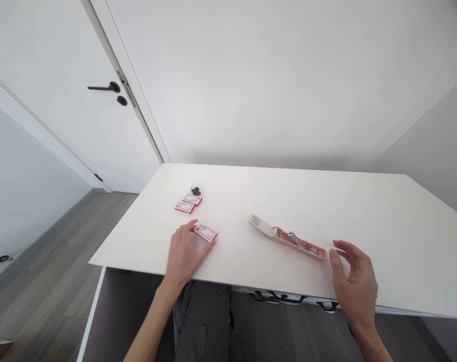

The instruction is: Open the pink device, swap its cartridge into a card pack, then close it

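Observation:
A pink and beige stapler (287, 237) lies fully opened out flat on the white table (364, 211), its staple channel facing up. My right hand (355, 281) hovers open just right of its pink end, not touching it. My left hand (185, 254) rests open on the table with its fingertips at a small pink and white staple box (205, 233). Two more staple boxes (188, 203) lie side by side farther back on the left.
A small black object (196, 190) sits just behind the two boxes. A white door with a black handle (104, 88) stands at the back left. The table's near edge runs just in front of my hands; grey wood floor lies to the left.

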Available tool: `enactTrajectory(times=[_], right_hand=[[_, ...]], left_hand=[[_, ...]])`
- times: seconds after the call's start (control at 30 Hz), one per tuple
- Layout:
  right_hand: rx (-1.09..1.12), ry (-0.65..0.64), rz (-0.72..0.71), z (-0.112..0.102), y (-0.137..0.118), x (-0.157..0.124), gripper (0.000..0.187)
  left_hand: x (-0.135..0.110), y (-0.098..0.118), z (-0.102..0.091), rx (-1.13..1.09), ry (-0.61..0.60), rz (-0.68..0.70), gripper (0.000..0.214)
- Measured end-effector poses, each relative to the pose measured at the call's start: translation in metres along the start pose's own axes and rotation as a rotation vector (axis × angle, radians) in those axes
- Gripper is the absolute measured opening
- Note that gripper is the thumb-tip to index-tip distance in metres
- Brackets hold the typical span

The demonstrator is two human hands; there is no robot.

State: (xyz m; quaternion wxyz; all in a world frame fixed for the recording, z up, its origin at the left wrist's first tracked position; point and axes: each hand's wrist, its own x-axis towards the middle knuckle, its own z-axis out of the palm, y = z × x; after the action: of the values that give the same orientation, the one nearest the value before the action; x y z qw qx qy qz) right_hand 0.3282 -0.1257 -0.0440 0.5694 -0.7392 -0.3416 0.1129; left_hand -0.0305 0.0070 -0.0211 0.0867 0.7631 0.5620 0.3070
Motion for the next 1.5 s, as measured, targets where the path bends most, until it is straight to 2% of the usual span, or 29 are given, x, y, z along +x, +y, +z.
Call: enactTrajectory(times=[0.1, 0.2, 0.27, 0.37, 0.47, 0.57, 0.67, 0.8, 1.07, 1.3, 1.4, 1.5], right_hand=[[0.005, 0.095, -0.161, -0.005, -0.003, -0.012, 0.039], [-0.080, 0.047, -0.362, -0.012, -0.008, -0.029, 0.029], [-0.099, -0.060, -0.424, -0.016, -0.012, -0.038, 0.022], [-0.072, -0.304, -0.445, -0.016, -0.021, -0.047, 0.016], [-0.051, -0.531, -0.431, -0.005, -0.033, -0.053, 0.016], [-0.019, -0.675, -0.338, 0.011, -0.048, -0.064, 0.021], [0.015, -0.678, -0.177, 0.023, -0.060, -0.074, 0.029], [0.056, -0.665, 0.000, 0.026, -0.064, -0.077, 0.038], [0.199, -0.750, 0.165, 0.030, -0.059, -0.071, 0.044], [0.235, -0.797, 0.171, 0.039, -0.053, -0.066, 0.041], [0.165, -0.734, 0.113, 0.035, -0.047, -0.058, 0.041], [0.052, -0.620, 0.026, 0.024, -0.041, -0.049, 0.038]], left_hand=[[-0.007, 0.016, 0.012, 0.031, -0.069, 0.107, 0.053], [-0.010, 0.023, 0.015, 0.006, -0.148, 0.165, 0.061], [-0.010, 0.025, 0.013, -0.040, -0.222, 0.197, 0.065], [-0.009, 0.026, 0.008, -0.119, -0.335, 0.225, 0.050], [-0.012, 0.033, 0.005, -0.205, -0.398, 0.211, 0.034], [-0.019, 0.046, 0.008, -0.326, -0.401, 0.166, 0.035], [-0.023, 0.057, 0.013, -0.431, -0.408, 0.131, 0.038], [-0.023, 0.061, 0.019, -0.464, -0.399, 0.139, 0.039], [-0.022, 0.059, 0.023, -0.508, -0.408, 0.159, 0.038], [-0.023, 0.054, 0.027, -0.443, -0.360, 0.176, 0.039], [-0.022, 0.053, 0.030, -0.401, -0.315, 0.177, 0.037], [-0.022, 0.053, 0.034, -0.366, -0.291, 0.175, 0.037]])
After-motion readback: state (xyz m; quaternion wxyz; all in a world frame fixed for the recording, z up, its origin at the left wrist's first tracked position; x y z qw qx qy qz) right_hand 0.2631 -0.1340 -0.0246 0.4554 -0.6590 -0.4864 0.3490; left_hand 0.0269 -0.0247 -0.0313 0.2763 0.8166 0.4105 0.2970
